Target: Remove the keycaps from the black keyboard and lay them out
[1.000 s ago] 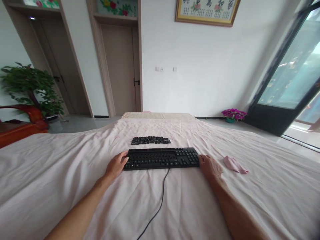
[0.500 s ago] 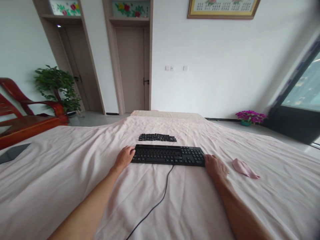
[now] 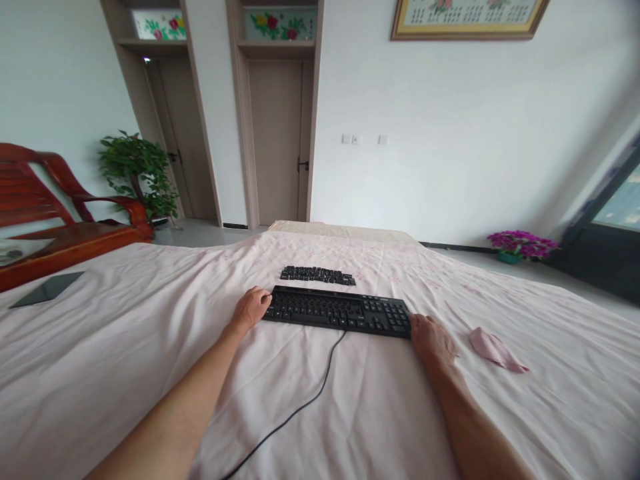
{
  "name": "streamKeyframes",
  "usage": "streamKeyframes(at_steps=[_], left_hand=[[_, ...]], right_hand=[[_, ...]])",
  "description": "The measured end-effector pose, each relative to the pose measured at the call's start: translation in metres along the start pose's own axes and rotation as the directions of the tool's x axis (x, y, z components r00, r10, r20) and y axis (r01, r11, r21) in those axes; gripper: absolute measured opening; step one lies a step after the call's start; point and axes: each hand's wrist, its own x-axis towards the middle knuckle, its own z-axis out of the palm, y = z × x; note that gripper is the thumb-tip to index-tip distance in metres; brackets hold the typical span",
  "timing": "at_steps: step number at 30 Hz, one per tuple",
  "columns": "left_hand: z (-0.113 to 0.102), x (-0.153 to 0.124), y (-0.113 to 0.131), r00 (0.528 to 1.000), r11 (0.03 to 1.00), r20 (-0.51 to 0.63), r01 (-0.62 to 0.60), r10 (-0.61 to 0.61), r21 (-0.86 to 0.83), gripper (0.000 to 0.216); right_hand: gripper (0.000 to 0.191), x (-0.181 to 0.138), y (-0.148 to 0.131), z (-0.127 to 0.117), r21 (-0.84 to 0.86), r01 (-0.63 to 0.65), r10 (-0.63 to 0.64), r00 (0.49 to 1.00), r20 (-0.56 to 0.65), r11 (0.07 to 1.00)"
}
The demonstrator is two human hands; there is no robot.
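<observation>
A black keyboard (image 3: 320,310) lies on the pink floral bed sheet (image 3: 320,387), its upper letter rows bare of caps while the number pad keeps its keys. My left hand (image 3: 251,308) grips its left end, fingers bent round the edge. At the right end, my right hand (image 3: 433,337) holds the other edge, with its fingertips partly hidden. Just beyond the keyboard, loose black keycaps (image 3: 317,275) lie grouped in rows. From the front edge a dark cable (image 3: 320,393) runs toward me.
To the right lies a crumpled pink cloth (image 3: 497,350). A dark flat panel (image 3: 47,290) rests at the left edge of the sheet. Beyond stand a red wooden armchair (image 3: 80,233), a green potted plant (image 3: 137,173) and purple flowers (image 3: 523,245).
The view has swung slightly left, so the room appears shifted right. Both hands stay on the keyboard's ends, and the keyboard looks slightly more slanted, its right end lower.
</observation>
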Motion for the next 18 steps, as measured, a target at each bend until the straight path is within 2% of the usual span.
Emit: streamKeyframes(at_steps=[10, 18], left_hand=[[-0.0066, -0.0030, 0.0094, 1.000, 1.000, -0.018, 0.024, -0.025, -0.018, 0.022], [-0.0029, -0.0022, 0.0074, 0.999, 0.999, -0.022, 0.023, -0.024, -0.037, 0.023]], right_hand=[[0.051, 0.0015, 0.0025, -0.0019, 0.010, 0.016, -0.016, 1.000, 0.010, 1.000], [0.053, 0.0004, 0.0039, -0.0031, -0.019, 0.022, -0.022, 0.999, 0.029, 1.000]])
